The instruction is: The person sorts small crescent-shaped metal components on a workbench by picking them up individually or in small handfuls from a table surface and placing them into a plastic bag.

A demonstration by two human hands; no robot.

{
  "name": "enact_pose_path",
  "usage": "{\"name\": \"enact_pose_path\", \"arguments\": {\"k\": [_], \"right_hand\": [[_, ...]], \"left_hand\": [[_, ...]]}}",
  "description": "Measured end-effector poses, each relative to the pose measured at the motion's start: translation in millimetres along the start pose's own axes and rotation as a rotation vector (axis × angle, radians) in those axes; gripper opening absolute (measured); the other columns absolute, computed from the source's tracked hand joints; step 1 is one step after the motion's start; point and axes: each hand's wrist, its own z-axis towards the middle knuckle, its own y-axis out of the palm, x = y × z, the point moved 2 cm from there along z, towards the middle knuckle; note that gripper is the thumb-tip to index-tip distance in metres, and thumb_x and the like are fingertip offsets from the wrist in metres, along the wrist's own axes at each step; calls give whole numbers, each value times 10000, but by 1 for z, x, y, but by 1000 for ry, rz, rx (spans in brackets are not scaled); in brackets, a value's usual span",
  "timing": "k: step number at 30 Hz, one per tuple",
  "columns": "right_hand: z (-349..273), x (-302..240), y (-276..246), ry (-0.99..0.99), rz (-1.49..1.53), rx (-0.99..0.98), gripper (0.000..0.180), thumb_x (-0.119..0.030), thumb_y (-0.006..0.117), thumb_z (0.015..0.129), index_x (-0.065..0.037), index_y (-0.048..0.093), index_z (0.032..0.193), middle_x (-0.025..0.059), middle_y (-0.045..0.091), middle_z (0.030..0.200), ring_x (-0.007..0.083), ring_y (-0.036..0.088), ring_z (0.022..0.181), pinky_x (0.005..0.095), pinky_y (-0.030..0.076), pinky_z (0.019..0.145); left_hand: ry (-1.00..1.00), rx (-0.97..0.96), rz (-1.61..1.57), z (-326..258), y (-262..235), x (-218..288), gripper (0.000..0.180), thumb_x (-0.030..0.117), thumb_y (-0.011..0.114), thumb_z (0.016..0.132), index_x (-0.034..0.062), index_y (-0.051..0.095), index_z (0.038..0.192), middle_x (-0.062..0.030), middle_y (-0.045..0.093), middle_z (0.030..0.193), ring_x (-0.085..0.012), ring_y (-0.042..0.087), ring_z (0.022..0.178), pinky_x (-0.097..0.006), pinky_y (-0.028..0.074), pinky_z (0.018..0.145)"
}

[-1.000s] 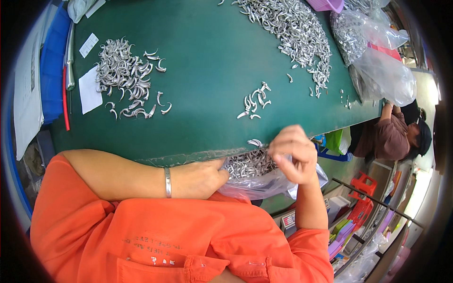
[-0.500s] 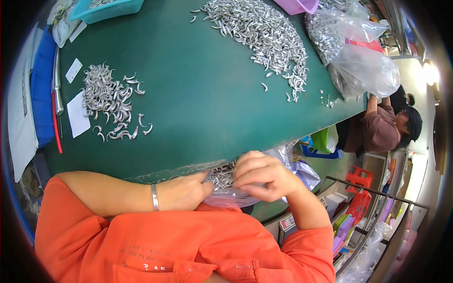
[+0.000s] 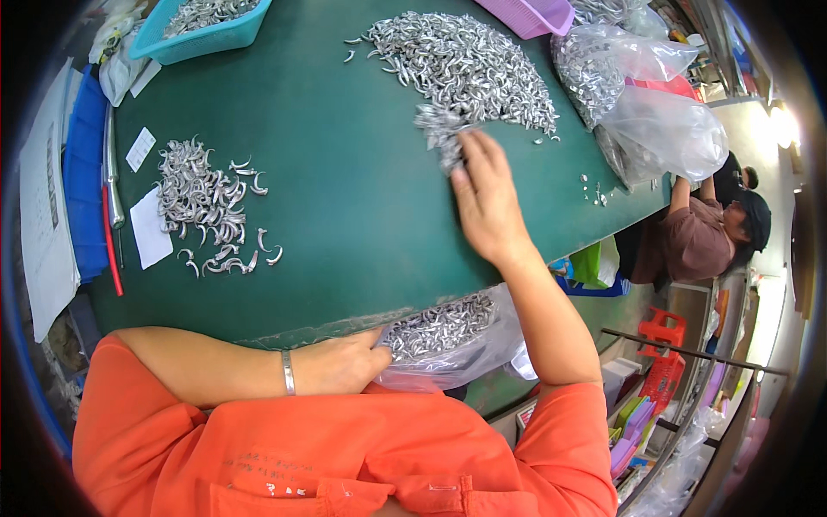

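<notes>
Small curved silver metal pieces lie in a large heap (image 3: 465, 65) at the far side of the green table. My right hand (image 3: 489, 202) reaches over the tabletop with its fingers stretched out and the thumb apart. Its fingertips touch a blurred clump of pieces (image 3: 442, 129) at the heap's near edge. At the table's front edge my left hand (image 3: 349, 366) is closed on the rim of a clear plastic bag (image 3: 431, 370); its fingertips are partly hidden. The bag gapes below the edge and holds many similar silver pieces (image 3: 444, 327).
Larger curved pieces form a smaller pile (image 3: 202, 194) at left, beside white paper slips (image 3: 151, 228). A teal basket (image 3: 202, 39), a purple basket (image 3: 538, 17) and filled plastic bags (image 3: 594, 73) stand at the back. A blue tray (image 3: 79, 181) lies far left. Another person (image 3: 689, 228) works at right.
My right hand has moved from above the bag out to the far heap, where a clump of pieces has shifted nearer. More of the bag's contents now shows. My left hand stays at the bag.
</notes>
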Motion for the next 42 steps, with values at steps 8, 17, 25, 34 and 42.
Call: {"name": "enact_pose_path", "arguments": {"k": [8, 17, 25, 34, 42], "right_hand": [[-41, -27, -29, -134, 193, -207, 381, 86, 502, 890, 4, 596, 1250, 201, 569, 1325, 390, 496, 1293, 438, 375, 1094], [-83, -21, -53, -57, 118, 133, 358, 128, 488, 833, 22, 649, 1135, 174, 656, 1132, 313, 621, 1071, 371, 459, 976], [-96, -50, -36, 52, 60, -20, 245, 47, 706, 769, -10, 682, 1006, 133, 649, 997, 300, 619, 921, 369, 503, 814], [-88, -26, -38, 126, -47, 227, 385, 157, 484, 834, -3, 651, 1142, 177, 638, 1145, 308, 620, 1055, 357, 497, 889], [-98, -23, -35, 186, 7, 162, 548, 187, 404, 781, -14, 613, 1245, 164, 585, 1302, 318, 556, 1196, 352, 406, 1036]], "left_hand": [[25, 35, 28, -1, 1, 3, 278, 168, 641, 806, -73, 542, 903, -371, 439, 1262, -488, 567, 1071, -457, 503, 896], [67, 125, 49, -2, -5, 7, 175, 59, 539, 852, -86, 566, 945, -332, 534, 1064, -462, 628, 938, -477, 536, 801], [-44, -6, 29, 0, -5, 7, 310, 103, 699, 760, -66, 573, 988, -367, 414, 1323, -499, 550, 1108, -463, 506, 907], [9, 34, 23, -2, -7, 10, 237, 76, 610, 806, -94, 554, 960, -354, 466, 1183, -492, 597, 1002, -489, 525, 844], [13, 56, 43, -2, -5, 5, 293, 99, 697, 758, -68, 545, 946, -367, 440, 1262, -506, 556, 1061, -479, 506, 877]]}}
